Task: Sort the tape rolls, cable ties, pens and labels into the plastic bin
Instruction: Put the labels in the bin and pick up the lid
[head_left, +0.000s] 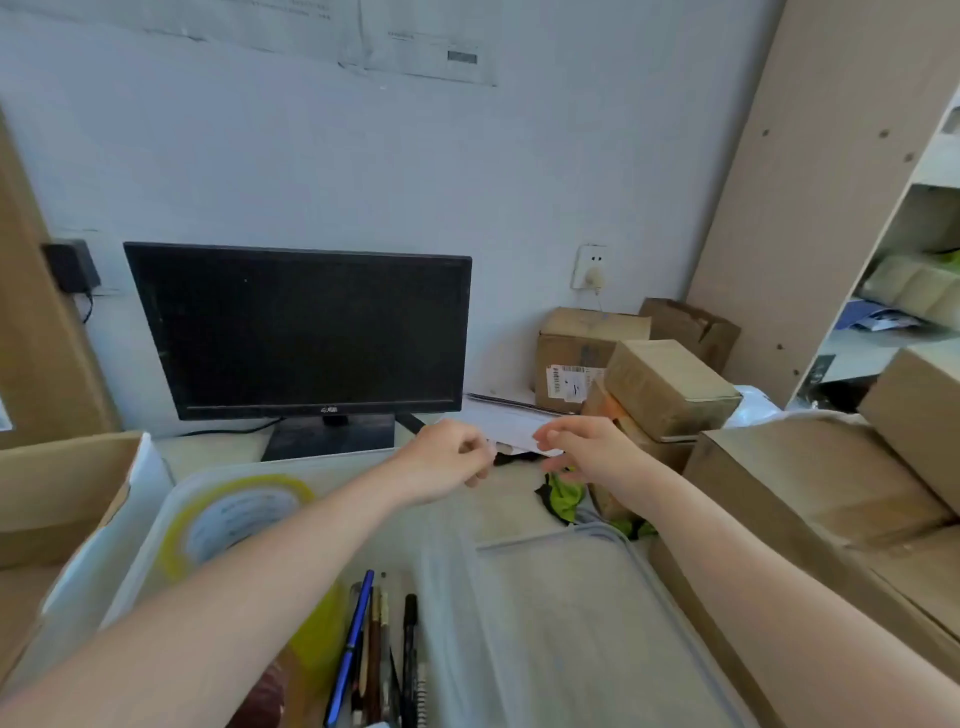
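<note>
- Two hands reach forward: left hand (447, 462) has curled fingers, grip impossible to tell; right hand (587, 452) is loosely spread and empty.
- White sheets, likely labels (511, 430), lie at twelve o'clock; plastic bin (156, 530) sits at six.
- Risk: an uneven pinch could scatter the loose sheets.

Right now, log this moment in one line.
left grip, right grip: by white papers, hold unclear | tape roll, pens: in plastic bin

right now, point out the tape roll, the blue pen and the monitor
yellow tape roll (174, 540): head view, left side of its ring
blue pen (353, 644): head view, middle of the barrel
monitor (301, 332): head view, centre of the dark screen
</note>
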